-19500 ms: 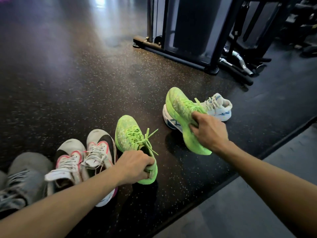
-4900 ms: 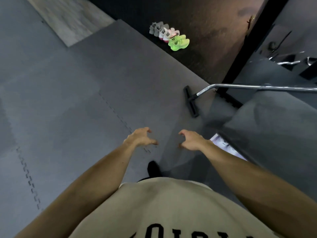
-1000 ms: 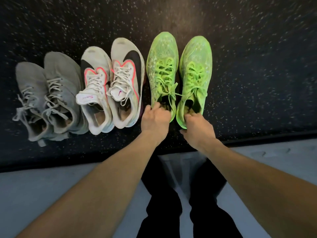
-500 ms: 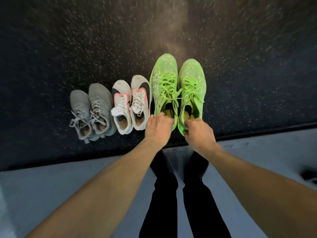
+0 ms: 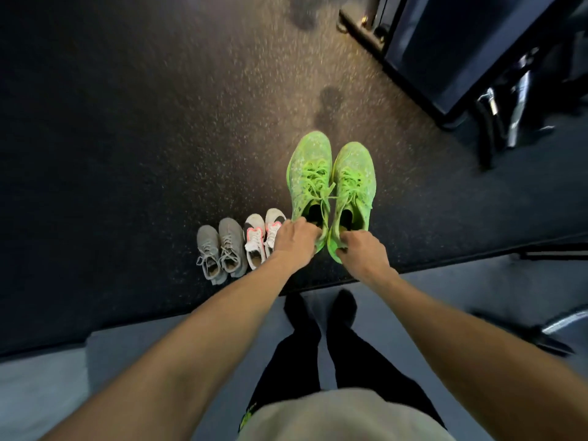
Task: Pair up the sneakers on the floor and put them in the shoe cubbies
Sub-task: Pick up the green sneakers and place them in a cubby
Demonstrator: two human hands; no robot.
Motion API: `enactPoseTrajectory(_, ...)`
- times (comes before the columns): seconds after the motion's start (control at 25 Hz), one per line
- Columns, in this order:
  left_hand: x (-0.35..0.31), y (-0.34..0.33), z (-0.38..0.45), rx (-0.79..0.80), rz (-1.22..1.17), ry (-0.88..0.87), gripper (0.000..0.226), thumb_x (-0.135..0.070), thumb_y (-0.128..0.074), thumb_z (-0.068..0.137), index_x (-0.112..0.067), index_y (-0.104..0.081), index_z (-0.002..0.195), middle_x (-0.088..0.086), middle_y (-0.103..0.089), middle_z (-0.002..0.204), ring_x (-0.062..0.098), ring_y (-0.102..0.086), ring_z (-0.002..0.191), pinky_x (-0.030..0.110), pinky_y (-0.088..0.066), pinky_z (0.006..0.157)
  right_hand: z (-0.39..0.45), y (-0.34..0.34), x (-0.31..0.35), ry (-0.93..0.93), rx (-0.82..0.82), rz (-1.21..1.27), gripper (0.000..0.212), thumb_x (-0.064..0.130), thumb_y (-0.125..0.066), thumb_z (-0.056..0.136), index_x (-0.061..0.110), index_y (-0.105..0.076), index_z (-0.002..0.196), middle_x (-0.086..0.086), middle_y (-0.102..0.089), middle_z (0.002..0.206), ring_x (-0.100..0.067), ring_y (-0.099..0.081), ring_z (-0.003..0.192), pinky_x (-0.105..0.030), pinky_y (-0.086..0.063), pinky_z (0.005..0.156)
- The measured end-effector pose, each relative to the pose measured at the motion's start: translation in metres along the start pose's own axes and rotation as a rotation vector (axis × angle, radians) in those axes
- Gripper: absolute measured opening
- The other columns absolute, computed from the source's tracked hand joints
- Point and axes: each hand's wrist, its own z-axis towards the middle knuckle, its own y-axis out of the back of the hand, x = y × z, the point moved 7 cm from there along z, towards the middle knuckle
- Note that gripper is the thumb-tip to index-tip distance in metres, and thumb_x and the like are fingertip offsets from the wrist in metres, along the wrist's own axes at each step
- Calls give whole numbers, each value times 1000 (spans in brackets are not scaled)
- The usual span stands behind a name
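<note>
Far left on the speckled dark floor (image 5: 127,154): grey pair (image 5: 219,251), side by side, toes pointing away, untouched. Just right of it, white-and-pink pair (image 5: 262,238), also toes away, its right edge partly hidden behind the left hand (image 5: 294,238).

Left hand curled round the heel collar of the left green sneaker (image 5: 310,179); fingertips tucked inside the opening, so pinching the rim rather than spread. Next to it, right hand (image 5: 361,249) gripping the heel of the right green sneaker (image 5: 353,189) the same way. Both green shoes apparently lifted clear of the floor, judging by how large they loom beside the other pairs; soles hidden, so not certain.

Key relation: each shoe's long axis running straight away from its grip, heel at the hand, toe farthest out, the two touching or nearly so, laces crossing between. Toe-heavy load hanging forward of each hand, then; likely to droop unless held firm.

Far right: dark gym machine base (image 5: 445,58). No cubbies in sight, so a carry elsewhere probably next. Two pairs left to fetch.
</note>
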Motion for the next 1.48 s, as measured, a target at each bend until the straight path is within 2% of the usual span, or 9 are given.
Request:
enactPoseTrajectory(0.28,-35,60,-50,-106,75,-60,9,-19,-61,87,-22,-66,95,8,-62,101,29,-55,101,36,-36,86,-66,65,13,51,-109,7,17,22,-56,89,10,-63,98,-14,-65,102,-36,-62,97,-37,-48,72)
enactPoseTrajectory(0.4,-48,71,-57,-139,94,-93,8,-23,-63,86,-25,-65,93,6,-61,101,29,-56,103,36,-39,87,-88,77,9,29,-167,41,15,21,-57,89,9,-63,95,-14,-65,100,-36,-62,95,-34,-43,68)
enactPoseTrajectory(0.64,-94,85,-64,-168,196,-335,11,-22,-61,87,-24,-68,96,5,-64,106,24,-56,110,33,-35,94,-141,84,-17,-171,-258,161,9,19,-56,87,13,-58,82,-13,-63,95,-35,-61,91,-32,-39,65)
enactPoseTrajectory(0.76,-130,81,-74,-148,308,-494,16,-21,-62,87,-24,-68,101,3,-66,109,22,-56,113,34,-32,96,-180,75,-36,-321,-326,254,18,17,-55,85,17,-47,69,-10,-56,84,-35,-61,88,-33,-38,65)
enactPoseTrajectory(0.88,-174,67,-93,-125,401,-661,19,-22,-64,86,-26,-67,104,2,-65,112,22,-56,114,35,-33,98,-224,60,-61,-467,-401,318,27,16,-54,84,17,-40,61,-8,-53,82,-36,-61,90,-33,-37,64)
enactPoseTrajectory(1.08,-264,25,-159,-95,541,-980,12,-21,-60,86,-23,-68,95,1,-68,102,23,-60,105,35,-34,92,-320,21,-106,-705,-536,460,21,20,-55,84,17,-44,67,-16,-62,96,-37,-60,92,-34,-40,66)
enactPoseTrajectory(1.2,-323,-13,-218,-71,609,-1150,6,-17,-61,83,-23,-62,81,0,-69,96,22,-61,99,34,-34,88,-395,-14,-135,-871,-610,539,24,21,-56,85,17,-43,65,-15,-62,94,-37,-60,90,-34,-42,66)
enactPoseTrajectory(1.36,-391,-69,-309,-50,649,-1365,10,-18,-62,83,-25,-58,78,1,-68,95,23,-61,97,34,-34,87,-501,-65,-167,-1043,-690,586,26,18,-56,84,17,-42,62,-14,-60,89,-36,-59,84,-34,-40,63)
enactPoseTrajectory(1.48,-437,-121,-389,-28,682,-1479,13,-20,-62,84,-27,-54,78,0,-68,96,22,-60,99,33,-32,86,-588,-112,-191,-1148,-745,612,14,13,-56,83,13,-48,71,-9,-52,80,-35,-56,78,-34,-38,61)
